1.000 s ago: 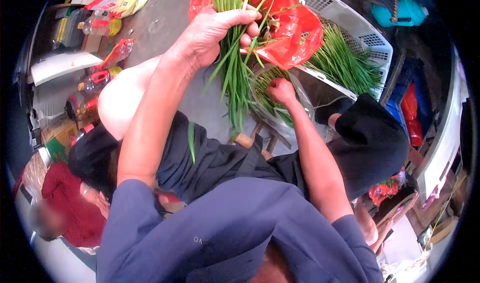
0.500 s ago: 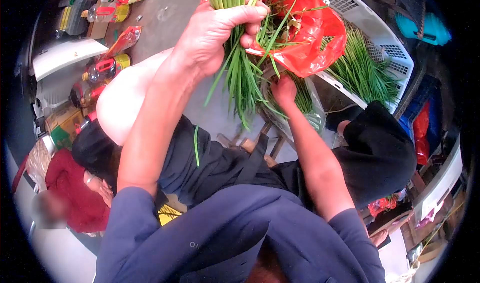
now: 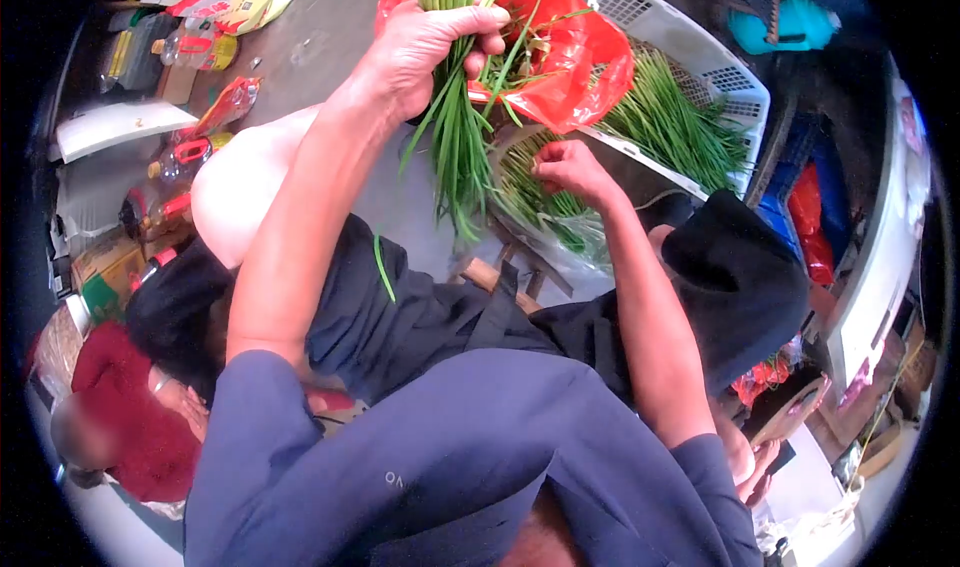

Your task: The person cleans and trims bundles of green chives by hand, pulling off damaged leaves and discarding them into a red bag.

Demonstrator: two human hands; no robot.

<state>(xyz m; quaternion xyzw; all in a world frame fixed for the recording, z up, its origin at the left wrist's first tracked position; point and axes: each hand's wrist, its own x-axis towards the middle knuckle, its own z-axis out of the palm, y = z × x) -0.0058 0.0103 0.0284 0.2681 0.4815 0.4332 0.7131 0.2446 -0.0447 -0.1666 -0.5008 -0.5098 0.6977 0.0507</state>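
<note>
My left hand is wrapped round a bunch of garlic chives, white stalk ends up and green leaves hanging down. Just behind the bunch is a red plastic bag with loose green and withered bits in it. My right hand is closed in a pinch above a clear plastic bag that holds more chives; whether anything is between its fingertips I cannot make out. A single loose leaf lies on my dark trousers.
A white plastic crate with long green chives stands at the upper right. Bottles and a carton line the left side. A person in a dark red top is at the lower left. A teal container sits at the far right.
My right hand has come up out of the clear bag's mouth and now shows above it. The left hand still grips the chives. The whole view has shifted slightly.
</note>
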